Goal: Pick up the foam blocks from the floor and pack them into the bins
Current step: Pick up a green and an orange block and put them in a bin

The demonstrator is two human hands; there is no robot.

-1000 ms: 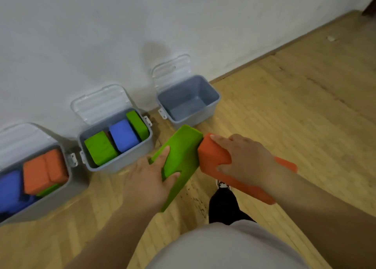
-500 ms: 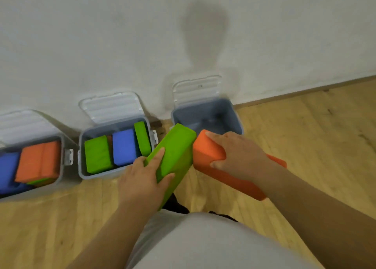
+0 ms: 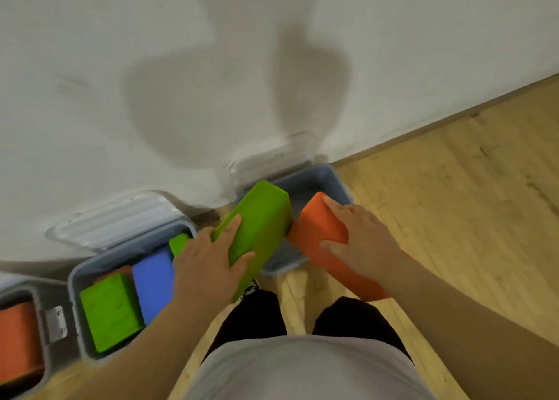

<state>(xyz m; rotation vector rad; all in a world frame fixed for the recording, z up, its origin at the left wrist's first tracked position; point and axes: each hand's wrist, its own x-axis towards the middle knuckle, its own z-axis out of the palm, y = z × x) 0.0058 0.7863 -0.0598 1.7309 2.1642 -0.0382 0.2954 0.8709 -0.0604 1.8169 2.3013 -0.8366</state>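
Left hand (image 3: 208, 266): grip closed round the green block (image 3: 260, 218), fingers on top, thumb on its side.
Right hand (image 3: 363, 242): grip closed round the orange block (image 3: 314, 227), fingers over its far end.
Blocks, position: both off the floor, far ends close together above the empty bin (image 3: 340, 182).
Long axes: each runs from the person toward the wall, converging at the bin.
Deciding relation: the bin lies just ahead of and below both grips, and the green end reaches farther in.
Middle bin (image 3: 74, 281): holds a packed green block (image 3: 112, 312) and a blue block (image 3: 151, 278).
Judged step: lowering, end first.
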